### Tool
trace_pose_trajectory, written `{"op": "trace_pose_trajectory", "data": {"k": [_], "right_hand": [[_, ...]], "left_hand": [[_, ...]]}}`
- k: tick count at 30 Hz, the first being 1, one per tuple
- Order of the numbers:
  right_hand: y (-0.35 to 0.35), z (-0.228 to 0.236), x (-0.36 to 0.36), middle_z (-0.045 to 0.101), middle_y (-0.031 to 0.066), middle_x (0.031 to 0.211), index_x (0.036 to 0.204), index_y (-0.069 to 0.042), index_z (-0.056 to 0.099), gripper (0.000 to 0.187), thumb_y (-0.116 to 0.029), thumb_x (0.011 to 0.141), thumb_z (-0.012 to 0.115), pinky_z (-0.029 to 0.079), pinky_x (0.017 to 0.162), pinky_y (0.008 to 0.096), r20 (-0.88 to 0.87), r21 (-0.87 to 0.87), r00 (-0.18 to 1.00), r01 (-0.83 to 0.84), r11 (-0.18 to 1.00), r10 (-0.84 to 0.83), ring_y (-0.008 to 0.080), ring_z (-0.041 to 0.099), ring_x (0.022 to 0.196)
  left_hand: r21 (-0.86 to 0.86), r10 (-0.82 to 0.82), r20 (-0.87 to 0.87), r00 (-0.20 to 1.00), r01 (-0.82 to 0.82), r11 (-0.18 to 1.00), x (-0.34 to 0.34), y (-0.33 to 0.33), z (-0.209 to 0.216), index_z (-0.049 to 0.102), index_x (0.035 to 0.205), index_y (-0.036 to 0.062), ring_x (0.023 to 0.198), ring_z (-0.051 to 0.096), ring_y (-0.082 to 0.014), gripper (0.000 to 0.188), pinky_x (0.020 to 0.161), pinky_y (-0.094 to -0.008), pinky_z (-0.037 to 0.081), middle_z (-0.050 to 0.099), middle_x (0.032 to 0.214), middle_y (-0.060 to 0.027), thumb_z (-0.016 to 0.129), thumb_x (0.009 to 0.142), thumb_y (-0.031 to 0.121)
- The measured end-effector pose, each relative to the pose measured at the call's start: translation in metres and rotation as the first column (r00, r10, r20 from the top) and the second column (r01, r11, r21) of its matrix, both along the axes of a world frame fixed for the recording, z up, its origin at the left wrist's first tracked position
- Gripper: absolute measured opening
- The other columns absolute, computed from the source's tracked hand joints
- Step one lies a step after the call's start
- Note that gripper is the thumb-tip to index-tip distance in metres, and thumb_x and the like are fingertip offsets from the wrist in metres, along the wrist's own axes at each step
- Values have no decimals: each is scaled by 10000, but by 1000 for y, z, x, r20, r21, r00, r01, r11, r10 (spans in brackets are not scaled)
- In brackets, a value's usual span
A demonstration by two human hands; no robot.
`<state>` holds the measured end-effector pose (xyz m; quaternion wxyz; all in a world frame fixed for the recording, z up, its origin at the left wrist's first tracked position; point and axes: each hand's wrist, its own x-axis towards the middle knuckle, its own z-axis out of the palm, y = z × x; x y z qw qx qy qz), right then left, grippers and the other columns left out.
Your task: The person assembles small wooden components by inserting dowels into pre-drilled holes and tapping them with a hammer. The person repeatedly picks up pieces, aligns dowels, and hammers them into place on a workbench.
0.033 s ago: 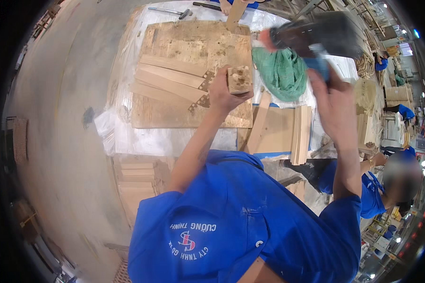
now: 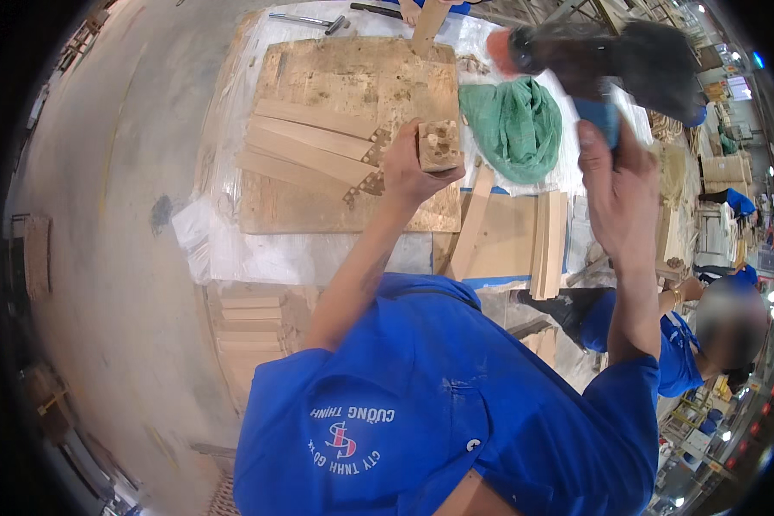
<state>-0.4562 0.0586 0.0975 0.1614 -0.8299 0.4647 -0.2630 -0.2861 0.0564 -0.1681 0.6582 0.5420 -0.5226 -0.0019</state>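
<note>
Over the right edge of the board, my left hand (image 2: pixel 410 172) is wrapped round a square wooden post (image 2: pixel 439 157). Its end, dotted with dark holes, faces up. Raised to the right, my right hand (image 2: pixel 619 185) grips a hammer-shaped tool (image 2: pixel 576 62) by its blue handle. The tool has a long dark head and a red tip, blurred by motion, and is apart from the post. Left of my left hand, several flat wooden slats (image 2: pixel 310 139) with holes at their ends lie fanned out on a worn wooden board (image 2: pixel 353 77).
A green cloth sack (image 2: pixel 520 129) lies right of the board. Loose wooden strips (image 2: pixel 549 245) rest on cardboard nearer me. A metal hammer (image 2: pixel 314 21) lies at the far left. Another person's hand (image 2: pixel 410 12) is at the far edge by an upright wooden piece (image 2: pixel 427 33). A co-worker (image 2: pixel 679 348) is at right.
My right hand has swung the tool a little to the right, away from the post. The post in my left hand has shifted slightly right.
</note>
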Motion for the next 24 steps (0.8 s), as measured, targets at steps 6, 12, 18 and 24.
{"op": "trace_pose_trajectory", "data": {"k": [6,12,18,24], "right_hand": [[-10,-58,-17,627,247,643,1255,72,585,550,-418,1007,563,511,601,456,-422,139,904,-6,990,65,410,666,629],[-4,-11,-6,633,184,670,997,56,624,422,-363,1018,577,442,503,343,219,-42,976,-4,999,13,293,602,539],[-21,-68,-14,625,179,615,1054,61,620,435,-369,1011,576,461,496,409,-485,17,867,-125,992,118,358,627,573],[-18,3,5,616,168,624,1122,37,629,474,-419,1019,550,486,578,392,27,29,1000,-7,1000,6,297,626,560]], "left_hand": [[1,-16,114,993,16,1000,-9,-1,9,548,1210,12,786,687,-303,775,669,-374,567,665,931,-136,924,589,285],[13,-5,28,1000,4,1000,-1,5,0,537,1225,13,810,691,-303,796,685,-375,565,670,923,-131,929,581,270],[86,-32,43,999,28,996,-5,5,0,538,1236,23,867,689,-307,861,736,-389,565,671,988,-128,963,535,286],[49,-61,-9,998,61,997,-2,6,-3,538,1229,35,874,676,-330,861,746,-387,561,662,1001,-129,973,522,260]]}}
